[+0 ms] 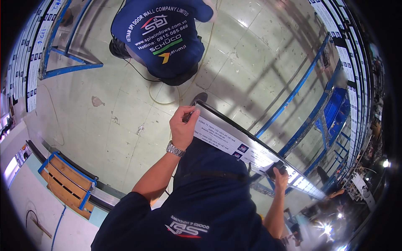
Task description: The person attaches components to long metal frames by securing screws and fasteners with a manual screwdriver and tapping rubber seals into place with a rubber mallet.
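Observation:
A long metal profile (224,140) slants across my front from the middle of the view toward the lower right. White printed protective film covers its face, and its upper edge is dark. My left hand (183,127) is closed on its near-left end, thumb on the film; a metal watch sits on that wrist. Farther along the profile, my right hand (279,179) is closed round a small black object (276,168) against its lower edge. Which kind of object that is, I cannot make out, and part of it is hidden by my fingers.
A person in a dark blue shirt (161,37) bends over ahead, a cable trailing beside them on the tiled floor (121,108). Blue metal racks (299,90) stand at right, another blue frame (73,69) at left. Wrapped profiles (356,88) line the right rim. A wooden-slatted blue stand (67,184) is lower left.

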`<state>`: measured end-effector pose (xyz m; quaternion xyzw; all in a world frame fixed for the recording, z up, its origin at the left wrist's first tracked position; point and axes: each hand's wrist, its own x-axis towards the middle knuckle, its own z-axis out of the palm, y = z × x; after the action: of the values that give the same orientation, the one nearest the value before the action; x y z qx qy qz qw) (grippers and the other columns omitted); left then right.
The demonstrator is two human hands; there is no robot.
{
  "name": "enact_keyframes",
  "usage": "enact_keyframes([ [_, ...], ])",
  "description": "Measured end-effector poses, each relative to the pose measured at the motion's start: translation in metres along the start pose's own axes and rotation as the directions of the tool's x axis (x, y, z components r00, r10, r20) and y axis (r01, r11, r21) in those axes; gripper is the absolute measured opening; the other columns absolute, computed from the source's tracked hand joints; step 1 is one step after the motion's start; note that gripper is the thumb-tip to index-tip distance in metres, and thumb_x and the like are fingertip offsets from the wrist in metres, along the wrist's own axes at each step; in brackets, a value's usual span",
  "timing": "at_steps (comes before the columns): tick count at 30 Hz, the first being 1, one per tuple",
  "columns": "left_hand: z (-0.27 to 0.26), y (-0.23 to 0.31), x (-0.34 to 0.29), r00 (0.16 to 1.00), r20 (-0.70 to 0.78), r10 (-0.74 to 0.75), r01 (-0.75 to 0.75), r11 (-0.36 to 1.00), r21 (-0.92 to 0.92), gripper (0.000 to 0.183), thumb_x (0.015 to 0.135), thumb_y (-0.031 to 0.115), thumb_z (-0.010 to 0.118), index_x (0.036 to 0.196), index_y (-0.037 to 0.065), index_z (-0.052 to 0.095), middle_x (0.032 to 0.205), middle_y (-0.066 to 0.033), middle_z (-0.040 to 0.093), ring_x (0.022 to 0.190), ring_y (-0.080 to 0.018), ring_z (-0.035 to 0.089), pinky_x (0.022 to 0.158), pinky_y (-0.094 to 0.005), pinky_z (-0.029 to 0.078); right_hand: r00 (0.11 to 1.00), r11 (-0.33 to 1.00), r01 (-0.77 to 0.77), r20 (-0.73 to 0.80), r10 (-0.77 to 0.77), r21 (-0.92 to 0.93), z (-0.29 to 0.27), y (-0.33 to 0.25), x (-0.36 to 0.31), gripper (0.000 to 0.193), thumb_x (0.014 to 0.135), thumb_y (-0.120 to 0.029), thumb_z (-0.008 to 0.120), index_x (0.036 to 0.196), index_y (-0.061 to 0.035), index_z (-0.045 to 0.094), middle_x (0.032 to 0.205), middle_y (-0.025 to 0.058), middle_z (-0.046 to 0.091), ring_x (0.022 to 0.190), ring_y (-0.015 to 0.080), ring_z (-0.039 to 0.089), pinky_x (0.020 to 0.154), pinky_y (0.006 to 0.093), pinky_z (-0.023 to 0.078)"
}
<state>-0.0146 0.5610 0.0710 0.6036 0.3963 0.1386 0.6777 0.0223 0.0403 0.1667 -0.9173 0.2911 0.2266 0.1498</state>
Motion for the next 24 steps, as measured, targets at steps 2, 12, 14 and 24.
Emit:
enact_keyframes([
  [2,0.007,0.0,0.002,0.993,0.049,-0.111,0.11,0.994,0.018,0.019,0.096,0.011,0.081,0.11,0.001,0.073,0.103,-0.0037,0.073,0.083,-0.0089,0.064,0.076,-0.0255,0.053,1.0,1.0,-0.028,-0.007,0.028,0.01,0.0,0.026,0.007,0.051,0.081,-0.032,0.087,0.111,0.0067,0.074,0.098,0.0146,0.078,0.084,0.0203,0.072,0.077,0.0356,0.059],
  [12,-0.006,-0.028,0.008,0.997,0.068,0.046,-0.048,0.998,0.035,0.018,0.101,0.009,0.076,0.115,0.0,0.071,0.106,-0.006,0.072,0.094,-0.0112,0.065,0.085,-0.0257,0.054,0.992,0.997,0.014,-0.124,-0.005,0.071,0.003,0.015,-0.009,0.066,0.078,-0.038,0.086,0.124,0.0059,0.069,0.107,0.0248,0.079,0.103,0.0376,0.077,0.091,0.0436,0.06],
  [14,-0.002,-0.026,0.01,0.994,0.101,0.04,-0.042,0.999,0.021,0.017,0.101,0.01,0.075,0.115,0.0,0.07,0.107,-0.0064,0.072,0.095,-0.0116,0.065,0.087,-0.0265,0.055,0.979,0.994,0.033,-0.202,-0.011,0.106,0.001,0.013,-0.018,0.064,0.079,-0.038,0.085,0.124,0.0052,0.069,0.106,0.0249,0.078,0.102,0.0386,0.077,0.092,0.0437,0.06],
  [24,-0.009,-0.03,0.016,0.979,0.166,0.122,-0.136,0.988,0.078,0.014,0.104,0.012,0.073,0.113,0.002,0.069,0.104,-0.0036,0.072,0.092,-0.0106,0.065,0.084,-0.0269,0.056,0.936,0.971,0.152,-0.342,-0.082,0.184,0.01,0.056,-0.026,0.066,0.083,-0.04,0.08,0.131,0.0037,0.066,0.113,0.0272,0.076,0.106,0.0437,0.073,0.094,0.0482,0.058],
])
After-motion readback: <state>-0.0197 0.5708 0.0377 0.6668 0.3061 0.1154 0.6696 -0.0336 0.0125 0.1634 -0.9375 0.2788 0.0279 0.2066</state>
